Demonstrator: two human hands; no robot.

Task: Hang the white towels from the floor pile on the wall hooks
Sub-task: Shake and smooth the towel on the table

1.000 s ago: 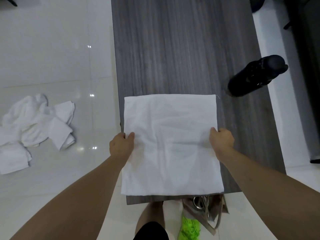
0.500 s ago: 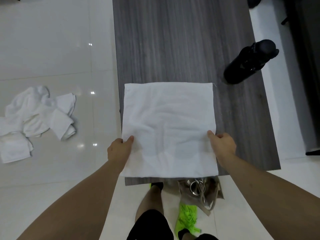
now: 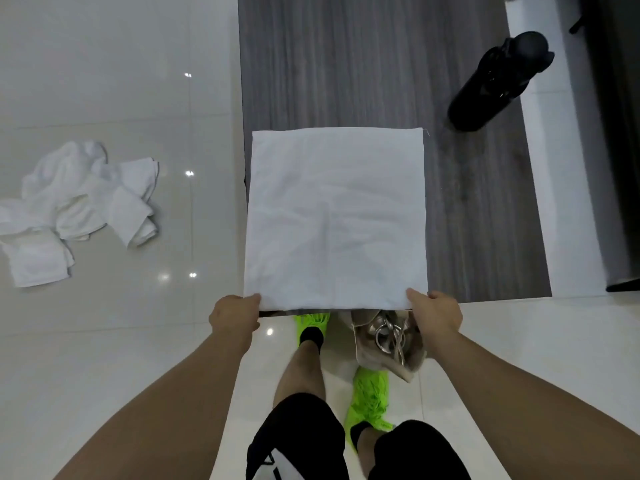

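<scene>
On the grey table (image 3: pixel 363 64), a flat white towel (image 3: pixel 336 216) is pinched at its near corners by the left hand (image 3: pixel 235 315) and right hand (image 3: pixel 438 311), arms outstretched.

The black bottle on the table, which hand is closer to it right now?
Right. The right hand pinches the white towel's near right corner, on the black bottle's side; the left hand pinches the opposite near corner, farther off.

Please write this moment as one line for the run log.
left hand: pinches towel corner | right hand: pinches other corner | towel: flat on table | pile: on floor
</scene>
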